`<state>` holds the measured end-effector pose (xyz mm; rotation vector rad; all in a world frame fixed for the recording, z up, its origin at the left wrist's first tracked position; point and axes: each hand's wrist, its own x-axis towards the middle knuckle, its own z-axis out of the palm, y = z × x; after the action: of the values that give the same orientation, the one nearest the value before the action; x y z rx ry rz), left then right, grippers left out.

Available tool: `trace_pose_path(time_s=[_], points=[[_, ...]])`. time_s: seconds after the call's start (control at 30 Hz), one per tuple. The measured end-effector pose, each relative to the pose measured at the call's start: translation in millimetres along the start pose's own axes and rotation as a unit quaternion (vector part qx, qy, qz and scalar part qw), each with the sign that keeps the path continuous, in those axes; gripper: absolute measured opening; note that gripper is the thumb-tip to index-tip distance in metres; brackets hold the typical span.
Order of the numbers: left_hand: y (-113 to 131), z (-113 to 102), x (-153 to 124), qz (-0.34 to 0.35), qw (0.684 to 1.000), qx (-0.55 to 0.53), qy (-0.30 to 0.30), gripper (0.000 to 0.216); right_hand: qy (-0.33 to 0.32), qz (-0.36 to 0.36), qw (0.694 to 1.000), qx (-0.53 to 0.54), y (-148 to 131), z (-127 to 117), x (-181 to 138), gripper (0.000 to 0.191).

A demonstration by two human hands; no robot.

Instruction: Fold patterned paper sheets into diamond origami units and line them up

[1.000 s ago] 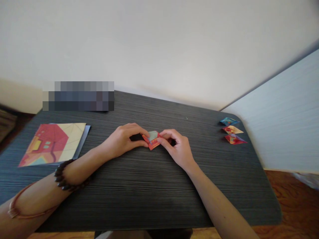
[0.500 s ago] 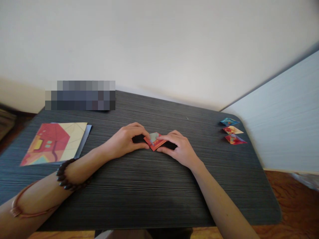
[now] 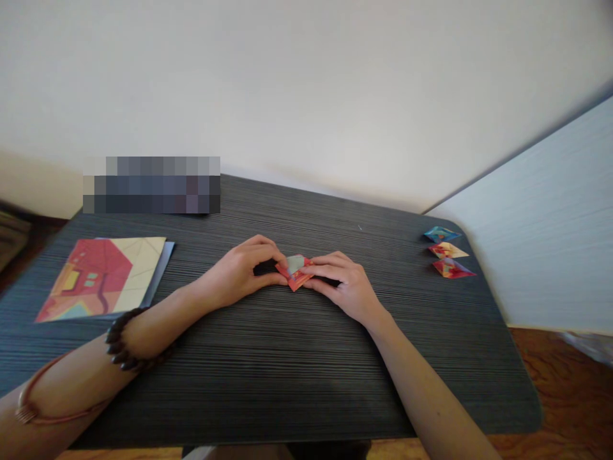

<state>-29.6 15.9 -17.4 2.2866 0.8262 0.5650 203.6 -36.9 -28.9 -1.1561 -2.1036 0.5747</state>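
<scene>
Both hands, left (image 3: 237,271) and right (image 3: 342,284), pinch the folded paper (image 3: 295,271) lying between them.

Looked like a plain room in a home. Showed a dark wood-grain table (image 3: 287,383) against a bare white wall (image 3: 306,83), over reddish wooden floor (image 3: 567,383); patterned paper sheets (image 3: 105,275) near its left edge, a small folded paper (image 3: 295,271) mid-table, three folded pieces (image 3: 446,250) at its far right corner.
</scene>
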Motion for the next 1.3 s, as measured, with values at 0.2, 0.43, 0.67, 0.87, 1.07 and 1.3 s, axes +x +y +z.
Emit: trace_pose_path(time_s=[0.2, 0.43, 0.67, 0.87, 1.07, 1.3], points=[[1.2, 0.4, -0.5, 0.008, 1.0, 0.015, 0.013, 0.021, 0.042, 0.013, 0.999, -0.025, 0.2, 1.5, -3.9, 0.018], [-1.0, 4.3, -2.9, 0.107, 0.984, 0.135, 0.033, 0.018, -0.002, -0.013, 0.996, -0.084, -2.0, 0.3, -1.7, 0.021], [6.4, 4.6, -4.0, 0.124, 0.967, 0.222, 0.007, 0.021, -0.021, 0.005, 0.994, -0.112, -5.3, 5.1, -0.6, 0.024], [5.3, 7.5, -4.6, 0.101, 0.972, 0.212, 0.023, 0.023, 0.011, 0.047, 0.997, -0.054, -6.5, 9.5, 1.3, 0.021], [3.3, 10.5, -4.3, 0.066, 0.987, 0.143, 0.031, 0.021, 0.045, 0.124, 0.991, -0.031, -9.3, 11.2, 5.0, 0.013], [8.8, 11.0, -3.5, 0.049, 0.991, 0.125, 0.024, 0.019, 0.023, 0.106, 0.994, -0.02, -12.0, 4.7, 6.4, 0.019]])
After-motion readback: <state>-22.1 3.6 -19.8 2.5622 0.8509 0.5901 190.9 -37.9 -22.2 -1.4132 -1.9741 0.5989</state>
